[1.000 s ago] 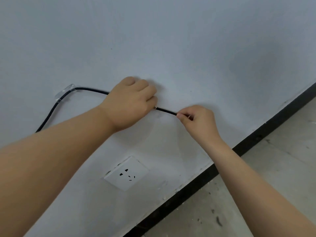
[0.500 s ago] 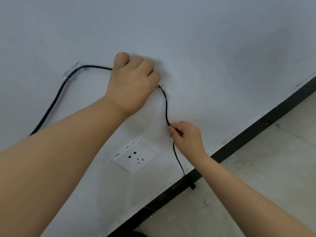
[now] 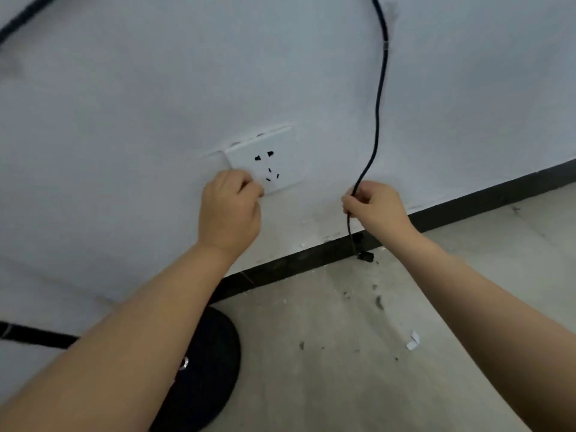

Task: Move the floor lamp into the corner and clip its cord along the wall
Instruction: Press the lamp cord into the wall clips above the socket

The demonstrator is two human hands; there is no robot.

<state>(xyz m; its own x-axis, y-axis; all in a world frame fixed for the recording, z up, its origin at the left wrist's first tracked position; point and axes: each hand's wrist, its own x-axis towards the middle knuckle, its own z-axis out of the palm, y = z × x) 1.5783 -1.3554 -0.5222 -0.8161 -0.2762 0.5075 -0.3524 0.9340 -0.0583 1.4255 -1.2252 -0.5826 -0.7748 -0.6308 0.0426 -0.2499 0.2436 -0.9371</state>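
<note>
Holding the black cord point(image 3: 378, 98) in my right hand point(image 3: 372, 205), I judge the clipping along the wall point(image 3: 131, 98) to be largely behind me and the loose end to be the step in hand. My right grip is closed around the cord just right of the white socket point(image 3: 265, 160); above it the cord runs up the wall and out of view, and below it hangs to a small dark plug point(image 3: 365, 256) at the black skirting point(image 3: 311, 260). My left hand point(image 3: 230, 210) is a loose fist against the socket's lower left corner; I cannot tell whether it holds anything. Next I should gather the plug upward and line its pins with the slots. Both forearms reach forward and up. The lamp's round black base point(image 3: 205, 369) sits on the floor point(image 3: 358, 353) under my left arm.
</note>
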